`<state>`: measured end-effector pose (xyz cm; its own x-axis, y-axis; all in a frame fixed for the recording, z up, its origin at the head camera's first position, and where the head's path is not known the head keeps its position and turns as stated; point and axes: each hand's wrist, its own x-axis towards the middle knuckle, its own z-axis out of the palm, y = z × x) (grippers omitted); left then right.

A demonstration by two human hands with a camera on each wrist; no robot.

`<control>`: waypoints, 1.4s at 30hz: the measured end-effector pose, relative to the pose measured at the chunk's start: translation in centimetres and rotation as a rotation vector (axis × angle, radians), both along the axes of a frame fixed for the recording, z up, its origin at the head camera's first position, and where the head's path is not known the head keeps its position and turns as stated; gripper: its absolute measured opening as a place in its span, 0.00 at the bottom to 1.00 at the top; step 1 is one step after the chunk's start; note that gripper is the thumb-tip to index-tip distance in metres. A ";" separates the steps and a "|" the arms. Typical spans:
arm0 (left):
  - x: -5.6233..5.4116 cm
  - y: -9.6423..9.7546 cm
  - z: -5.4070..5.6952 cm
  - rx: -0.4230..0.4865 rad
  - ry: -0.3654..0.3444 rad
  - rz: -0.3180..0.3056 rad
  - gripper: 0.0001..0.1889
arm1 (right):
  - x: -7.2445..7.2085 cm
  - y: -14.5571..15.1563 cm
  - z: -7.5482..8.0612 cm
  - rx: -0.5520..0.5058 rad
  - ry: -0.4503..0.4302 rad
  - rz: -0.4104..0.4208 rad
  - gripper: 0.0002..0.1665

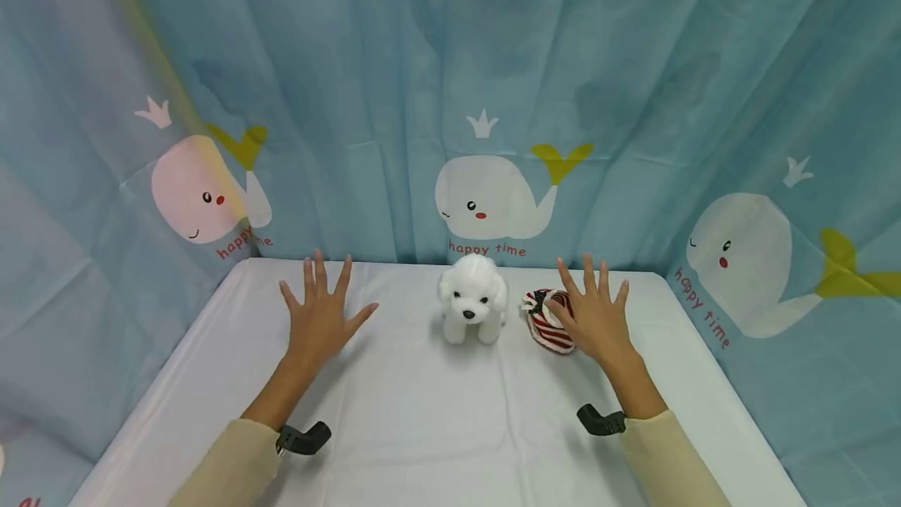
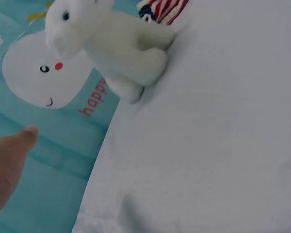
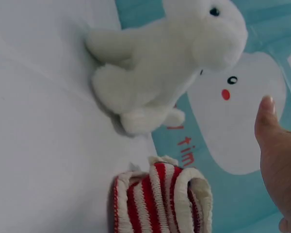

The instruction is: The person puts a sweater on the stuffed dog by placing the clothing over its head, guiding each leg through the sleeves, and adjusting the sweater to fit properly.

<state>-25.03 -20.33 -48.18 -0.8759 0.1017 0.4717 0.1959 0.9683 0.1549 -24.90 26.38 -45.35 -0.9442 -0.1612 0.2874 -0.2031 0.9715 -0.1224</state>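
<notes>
A white plush dog (image 1: 473, 300) stands upright near the table's far edge, facing the head camera. To its right lies a small knitted garment (image 1: 551, 329) with red and white stripes and a dark blue patch; in the right wrist view the knitted garment (image 3: 157, 199) looks folded, with a white rim. My left hand (image 1: 320, 323) is spread over the table left of the dog, holding nothing. Fingers splayed, my right hand (image 1: 598, 315) hovers by the garment and hides part of it in the head view. Only the left thumb (image 2: 12, 160) shows in the left wrist view.
A white cloth covers the table (image 1: 422, 421). Behind and beside it hangs a blue curtain (image 1: 338, 139) printed with whales, close to the table's far edge. Each wrist wears a black camera mount, such as the left one (image 1: 306, 438).
</notes>
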 end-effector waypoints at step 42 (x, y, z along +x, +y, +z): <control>0.3 26.2 -1.5 0.064 -0.360 -0.681 0.37 | 1.6 5.3 -3.7 -0.297 -0.152 0.039 0.26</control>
<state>-24.76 5.83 -49.69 -0.7305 0.6552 0.1926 0.6720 0.6393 0.3738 -23.26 31.66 -49.00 -0.9747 -0.1281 0.1832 -0.1968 0.8805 -0.4312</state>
